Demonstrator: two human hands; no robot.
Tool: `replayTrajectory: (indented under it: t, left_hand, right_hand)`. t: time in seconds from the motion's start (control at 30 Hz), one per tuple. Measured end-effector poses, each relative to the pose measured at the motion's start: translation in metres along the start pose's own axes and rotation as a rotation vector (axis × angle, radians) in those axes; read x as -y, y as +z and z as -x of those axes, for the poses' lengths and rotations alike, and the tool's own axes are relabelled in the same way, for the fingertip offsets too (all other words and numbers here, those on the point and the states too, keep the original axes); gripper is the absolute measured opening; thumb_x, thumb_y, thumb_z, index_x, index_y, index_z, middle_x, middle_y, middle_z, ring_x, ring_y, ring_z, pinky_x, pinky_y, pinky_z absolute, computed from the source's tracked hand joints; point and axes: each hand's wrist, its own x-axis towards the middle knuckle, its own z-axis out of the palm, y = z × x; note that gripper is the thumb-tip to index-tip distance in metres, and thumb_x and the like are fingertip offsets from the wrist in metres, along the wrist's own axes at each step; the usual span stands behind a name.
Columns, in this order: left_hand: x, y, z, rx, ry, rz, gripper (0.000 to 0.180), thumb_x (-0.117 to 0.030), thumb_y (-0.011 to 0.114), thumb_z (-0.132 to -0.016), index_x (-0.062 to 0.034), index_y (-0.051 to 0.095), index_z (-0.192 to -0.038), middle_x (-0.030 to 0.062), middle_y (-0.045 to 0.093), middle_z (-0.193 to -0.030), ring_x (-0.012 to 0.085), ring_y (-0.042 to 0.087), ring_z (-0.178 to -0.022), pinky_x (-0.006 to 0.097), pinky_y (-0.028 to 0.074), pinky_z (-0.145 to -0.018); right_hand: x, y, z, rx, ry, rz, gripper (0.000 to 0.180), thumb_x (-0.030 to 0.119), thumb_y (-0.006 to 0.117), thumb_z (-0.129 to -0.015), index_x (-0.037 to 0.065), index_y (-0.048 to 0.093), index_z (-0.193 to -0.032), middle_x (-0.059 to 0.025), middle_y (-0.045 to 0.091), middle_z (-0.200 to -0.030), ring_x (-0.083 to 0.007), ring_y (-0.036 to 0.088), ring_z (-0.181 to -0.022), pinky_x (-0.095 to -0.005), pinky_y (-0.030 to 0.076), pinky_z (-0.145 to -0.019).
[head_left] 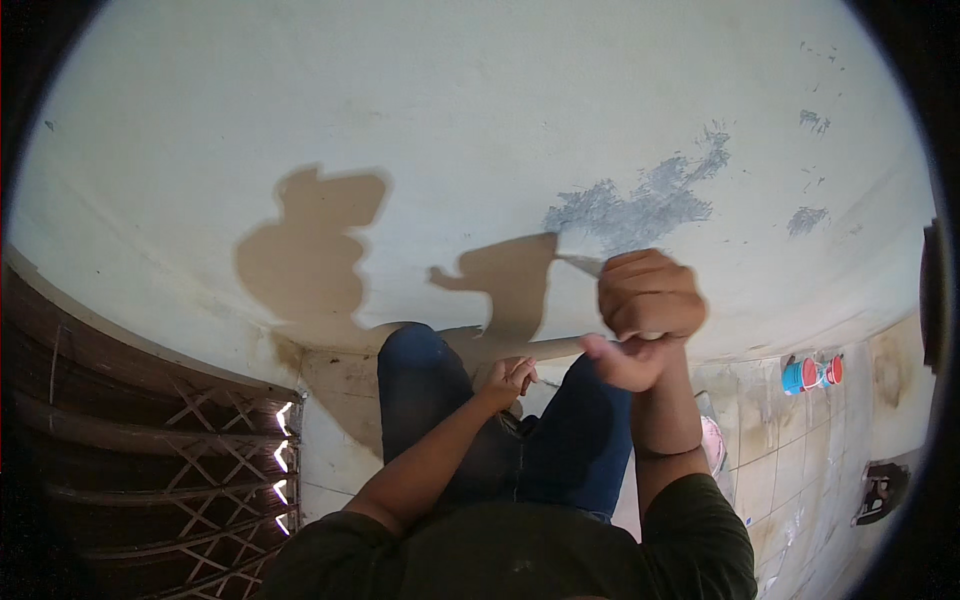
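"Thin, grey, flat-bladed scraper [578,263], one. Location?"

"In the person's right hand [652,300], blade pointing left, its tip at the pale, off-white painted wall [450,110], just below the left end of a rough, mottled grey patch [640,208]. Whether it presses, I cannot tell from here."

"Hands, two. Condition?"

"Right: fingers wrapped around the scraper's handle, thumb jutting down and to the left. Left hand [508,384]: fingers loosely curled, held over the lap between the knees. Whether it holds anything, I cannot tell."

"Clothing?"

"Dark blue trousers [572,450], knees towards the wall; dark short-sleeved shirt [480,560]."

"Wall, further marks?"

"Small, streaky grey patches [806,221], well to the right of the large one. Brown shadows [305,255], left of the scraper."

"Remainder of the room?"

"Left: dark brown lattice gate [160,430], light showing through gaps at its near edge. Right: pale tiled floor [790,460], stained; on it, close to the wall, a small blue container [798,376] and a small red container [834,369], side by side."
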Motion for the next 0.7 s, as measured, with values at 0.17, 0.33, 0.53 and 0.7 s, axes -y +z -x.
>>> replayTrajectory:
  t: [0.17,0.33,0.53,0.7]
  left_hand:
    - [0.036,-0.005,-0.003,-0.083,-0.002,0.121,0.033,-0.025,0.064,-0.093,-0.0039,0.059,-0.068,0.0002,0.05,-0.053,0.0087,0.045,-0.045,0.026,0.036,-0.044]
    - [0.019,-0.001,0.004,-0.066,-0.091,-0.039,0.032,-0.028,0.073,-0.087,-0.0047,0.06,-0.069,0.0005,0.053,-0.054,0.0084,0.047,-0.047,0.026,0.037,-0.045]
    - [0.04,-0.002,-0.001,0.025,-0.327,-0.144,0.031,-0.029,0.081,-0.078,-0.0049,0.063,-0.074,0.0012,0.058,-0.061,0.008,0.051,-0.053,0.025,0.04,-0.048]
    - [0.055,-0.006,-0.001,0.068,-0.045,-0.155,0.036,-0.029,0.087,-0.069,-0.0053,0.063,-0.082,0.001,0.059,-0.06,0.0076,0.052,-0.053,0.024,0.039,-0.047]
  right_hand:
    - [0.001,0.023,0.065,0.17,0.455,-0.2,0.038,-0.001,0.071,-0.07,0.009,0.041,-0.05,-0.0044,0.044,-0.047,-0.019,0.044,-0.041,-0.0294,0.03,-0.042]
    - [0.027,0.041,0.124,0.029,0.637,-0.08,0.044,-0.007,0.068,-0.077,0.007,0.037,-0.049,-0.004,0.042,-0.046,-0.0153,0.04,-0.039,-0.0281,0.027,-0.041]
    - [0.048,0.042,0.139,0.001,0.833,-0.032,0.041,-0.001,0.07,-0.079,0.005,0.042,-0.049,-0.0038,0.042,-0.044,-0.0106,0.037,-0.039,-0.0267,0.026,-0.041]
    - [0.034,0.029,0.158,0.166,1.126,0.233,0.036,0.009,0.07,-0.084,0.002,0.051,-0.055,-0.002,0.042,-0.046,-0.0045,0.037,-0.047,-0.0261,0.026,-0.042]
